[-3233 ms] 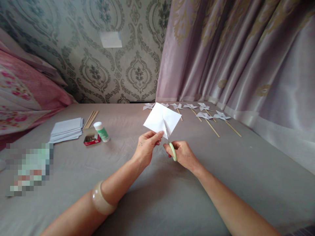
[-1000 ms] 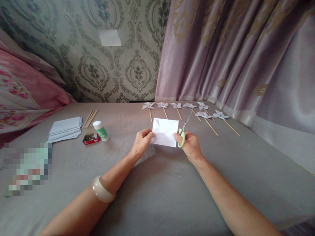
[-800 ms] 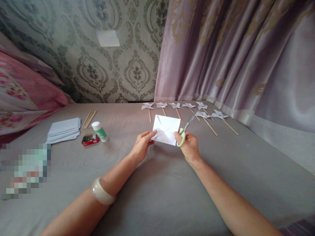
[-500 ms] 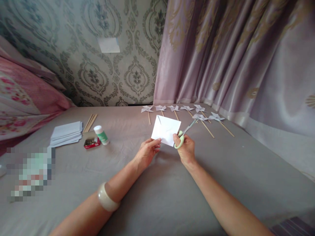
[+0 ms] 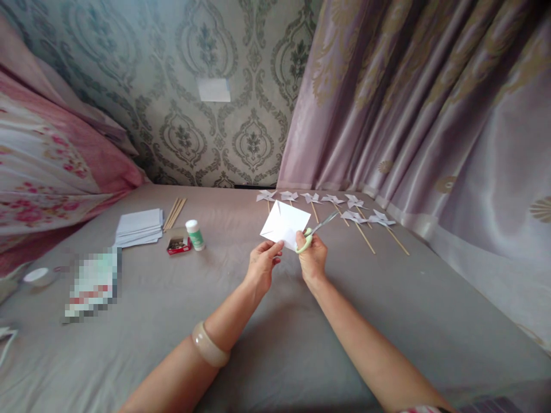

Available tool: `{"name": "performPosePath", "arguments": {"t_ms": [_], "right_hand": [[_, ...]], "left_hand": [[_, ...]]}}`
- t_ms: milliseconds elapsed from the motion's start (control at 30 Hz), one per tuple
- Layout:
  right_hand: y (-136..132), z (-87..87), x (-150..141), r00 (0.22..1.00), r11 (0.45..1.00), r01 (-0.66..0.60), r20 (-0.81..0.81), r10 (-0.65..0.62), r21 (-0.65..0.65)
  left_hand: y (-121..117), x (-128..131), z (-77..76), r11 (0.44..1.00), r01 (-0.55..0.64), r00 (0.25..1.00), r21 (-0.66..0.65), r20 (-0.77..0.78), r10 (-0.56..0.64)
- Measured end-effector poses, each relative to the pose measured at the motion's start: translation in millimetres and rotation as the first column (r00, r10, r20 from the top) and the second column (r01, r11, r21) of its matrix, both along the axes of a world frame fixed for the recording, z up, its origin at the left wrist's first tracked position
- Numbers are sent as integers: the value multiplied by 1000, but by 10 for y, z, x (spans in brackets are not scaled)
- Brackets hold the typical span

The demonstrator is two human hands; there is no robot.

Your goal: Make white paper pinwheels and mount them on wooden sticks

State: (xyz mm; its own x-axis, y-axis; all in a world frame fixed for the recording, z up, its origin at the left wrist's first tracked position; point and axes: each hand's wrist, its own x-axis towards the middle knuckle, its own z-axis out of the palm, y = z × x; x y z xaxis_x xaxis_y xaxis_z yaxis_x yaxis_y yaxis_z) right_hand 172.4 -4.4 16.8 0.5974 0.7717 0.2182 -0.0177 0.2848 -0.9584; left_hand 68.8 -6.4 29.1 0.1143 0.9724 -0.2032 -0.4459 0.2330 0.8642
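Note:
A white square of paper (image 5: 286, 221) is held up between my two hands, with slits or creases running in from its left and top corners. My left hand (image 5: 263, 263) pinches its lower edge between thumb and fingers. Around the handles of a pair of scissors (image 5: 306, 241) with pale green grips, my right hand (image 5: 313, 258) is closed, and its thumb also touches the paper's lower right corner. The scissor blades point up and to the right, away from the paper, and look closed or nearly so.
Several paper pinwheels (image 5: 354, 217) on sticks lie at the back right. To the left are a stack of white paper (image 5: 138, 225), wooden sticks (image 5: 174, 214), a glue stick (image 5: 195, 235) and a small red box (image 5: 178, 246) of metal bits. A blurred packet (image 5: 95, 281) lies nearer.
The paper has turned in my hands, so a second slit or crease shows at its left corner. My right hand with the scissors has shifted slightly left. The whole view has swung a little left.

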Motion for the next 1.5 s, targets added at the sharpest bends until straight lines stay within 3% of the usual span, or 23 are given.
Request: {"name": "performPosePath", "arguments": {"t_ms": [133,267,333,467,567,633,867,1100,1500], "right_hand": [[4,20,-115,999,998,-41,27,43,-47],[-121,81,-98,970,963,-166,139,198,-214],[-209,92,-51,908,910,-253,243,341,-329],[-360,47,26,684,737,-448,337,647,-506],[-421,9,31,579,664,-501,355,734,-555],[-442,4,17,552,639,-519,348,758,-568],[-480,22,-30,580,558,-592,173,796,-581],[-475,-48,-17,601,557,-602,135,788,-572],[-481,-60,-3,605,552,-589,131,786,-590]], "left_hand": [[-1,-38,-23,992,-99,993,85,-54,104],[62,-156,-34,971,-142,981,195,-104,164],[109,-230,-31,967,-148,982,209,-88,170],[173,-340,-32,977,-151,988,153,-17,155],[160,-367,-40,984,-153,988,92,28,151],[130,-369,-45,988,-147,988,49,53,144],[43,-363,-33,988,-140,982,-67,115,147],[22,-363,-29,984,-118,981,-132,140,136],[-5,-356,-38,988,-123,984,-95,116,134]]}}
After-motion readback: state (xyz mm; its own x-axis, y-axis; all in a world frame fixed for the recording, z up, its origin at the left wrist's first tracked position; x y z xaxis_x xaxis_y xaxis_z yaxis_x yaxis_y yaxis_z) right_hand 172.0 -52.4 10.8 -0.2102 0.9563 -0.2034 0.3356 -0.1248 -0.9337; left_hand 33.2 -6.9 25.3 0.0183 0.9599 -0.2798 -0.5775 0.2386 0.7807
